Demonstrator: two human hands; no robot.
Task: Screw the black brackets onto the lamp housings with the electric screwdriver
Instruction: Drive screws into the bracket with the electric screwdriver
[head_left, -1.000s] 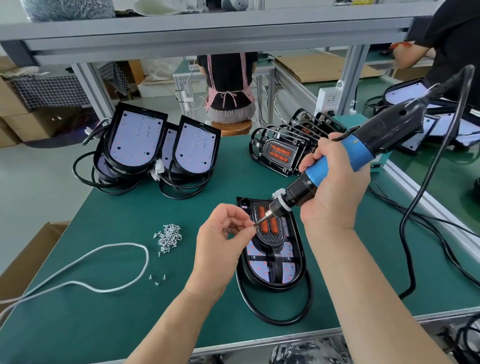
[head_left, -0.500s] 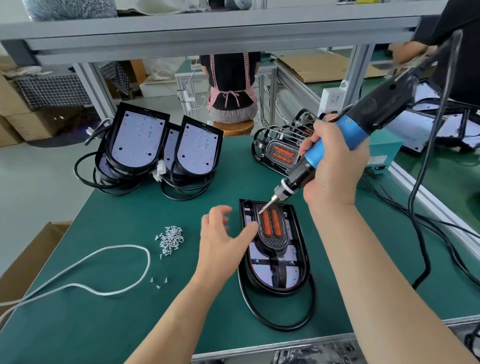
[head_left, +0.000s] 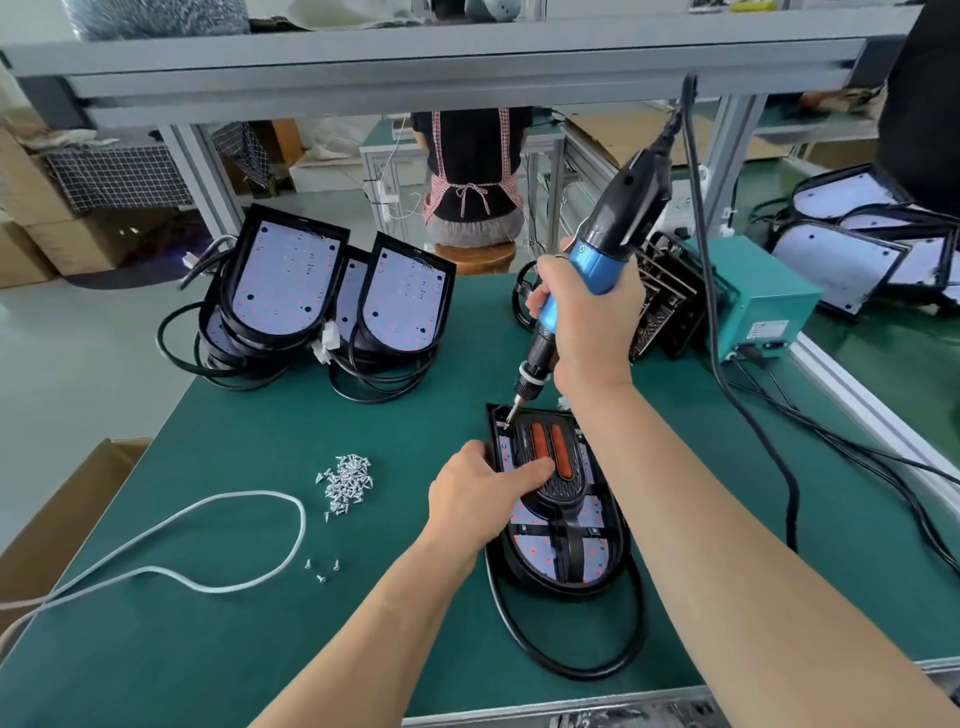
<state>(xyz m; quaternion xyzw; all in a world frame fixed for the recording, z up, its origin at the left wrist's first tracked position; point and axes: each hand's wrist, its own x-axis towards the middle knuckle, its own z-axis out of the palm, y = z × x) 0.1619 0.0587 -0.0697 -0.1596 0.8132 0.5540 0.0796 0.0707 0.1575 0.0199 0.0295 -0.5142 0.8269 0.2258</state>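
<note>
A black lamp housing (head_left: 597, 556) lies flat on the green table (head_left: 234, 649), with a black bracket (head_left: 563, 486) holding two orange strips seated on top. My right hand (head_left: 592, 322) grips the blue and black electric screwdriver (head_left: 602, 249), held nearly upright. Its bit tip touches the housing's far left corner. My left hand (head_left: 478, 499) rests on the housing's left edge, thumb pressing flat on the bracket. A pile of small silver screws (head_left: 345, 480) lies to the left.
Unfinished lamp housings (head_left: 332, 296) lean in a stack at the back left. Finished ones (head_left: 670, 306) stand behind my right hand beside a teal power box (head_left: 763, 306). A white cord (head_left: 208, 540) loops at the left. Black cables (head_left: 831, 441) trail on the right. A person sits behind the bench.
My right hand swung the screwdriver upright and lowered its bit onto the housing's far left corner. My left hand left the bit tip and came down onto the housing and bracket.
</note>
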